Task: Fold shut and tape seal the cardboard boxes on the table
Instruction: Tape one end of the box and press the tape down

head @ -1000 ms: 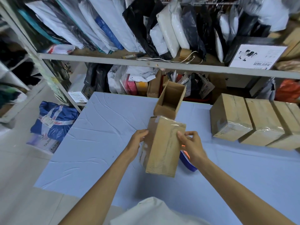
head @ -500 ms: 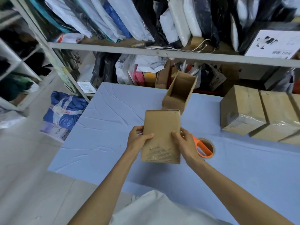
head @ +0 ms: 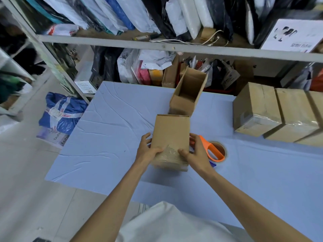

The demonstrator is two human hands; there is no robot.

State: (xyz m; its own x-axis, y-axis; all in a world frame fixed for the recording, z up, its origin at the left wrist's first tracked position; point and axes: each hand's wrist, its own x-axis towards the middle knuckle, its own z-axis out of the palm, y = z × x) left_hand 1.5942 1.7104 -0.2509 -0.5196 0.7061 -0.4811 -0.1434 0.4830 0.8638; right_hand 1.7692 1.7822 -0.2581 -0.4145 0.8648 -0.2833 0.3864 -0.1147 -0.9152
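A closed brown cardboard box (head: 172, 133) sits in front of me on the blue-covered table (head: 108, 137), its near end glossy with clear tape. My left hand (head: 147, 150) grips its near left edge, thumb on top. My right hand (head: 195, 154) grips the near right edge, thumb on top as well. An orange-handled tape dispenser (head: 212, 151) with a brown tape roll lies just right of my right hand. Behind the held box stands an open cardboard box (head: 187, 95), its flaps up.
Three taped boxes (head: 279, 112) stand in a row at the table's right. A metal shelf rack (head: 157, 46) full of bags and parcels runs behind the table. A blue bag (head: 61, 112) lies on the floor to the left.
The box was tilted up in both hands a second ago; it now lies flat on the table. My thumbs have moved onto its near end.
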